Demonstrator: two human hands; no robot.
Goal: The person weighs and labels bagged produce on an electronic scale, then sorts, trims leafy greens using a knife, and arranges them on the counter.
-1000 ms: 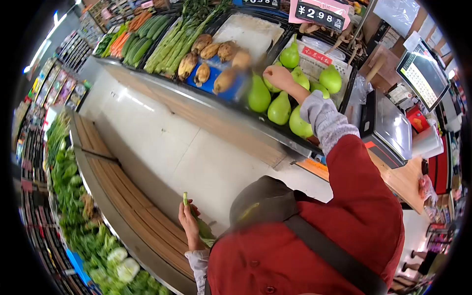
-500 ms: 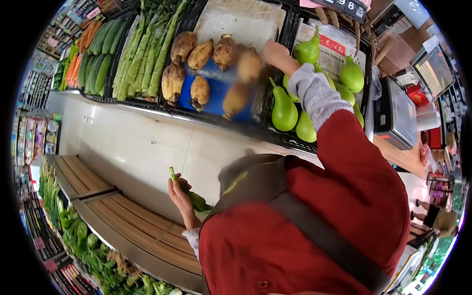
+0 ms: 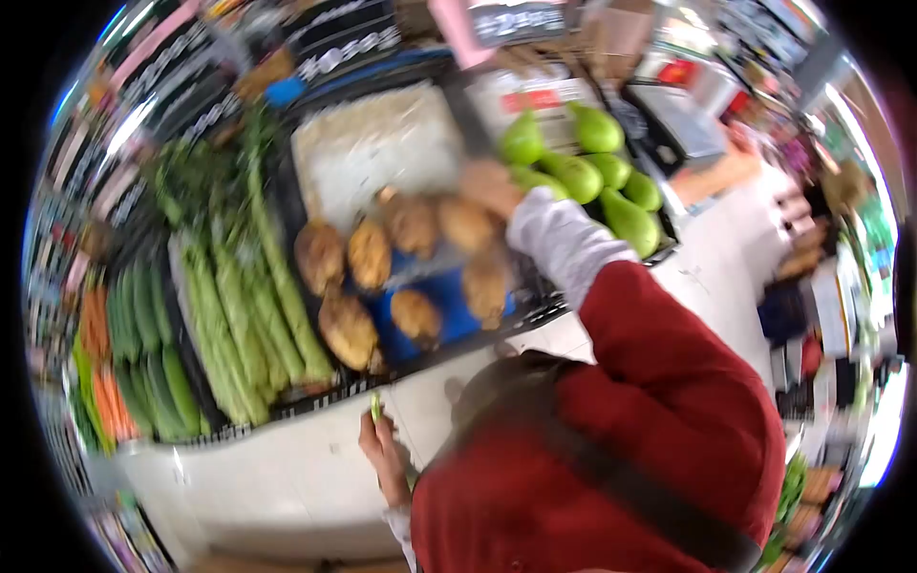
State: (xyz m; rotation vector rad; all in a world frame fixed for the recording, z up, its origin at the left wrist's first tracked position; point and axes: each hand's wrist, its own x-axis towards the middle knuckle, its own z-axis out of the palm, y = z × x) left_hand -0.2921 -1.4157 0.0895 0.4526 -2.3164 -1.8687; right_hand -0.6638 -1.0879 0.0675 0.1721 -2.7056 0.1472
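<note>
My left hand is low in the head view, beside my body, with its fingers closed round a green vegetable stalk; only the stalk's pale tip shows above the fingers. My right hand reaches over the produce display, close to a brown lotus root at the right of its group. Blur hides its fingers, and I cannot make out whether they touch the root. Several other lotus roots lie on the blue and clear lining. Just right of my right sleeve are green bottle gourds in a black crate.
Left of the lotus roots lie long green celtuce stalks, cucumbers and carrots. A white foam-like sheet lies behind the roots. Dark price signs stand at the back. A scale is at the right.
The view has turned, so the display sits lower and the wooden benches have mostly left the picture. My right hand is nearer the lotus roots. My left hand keeps hold of the green stalk.
</note>
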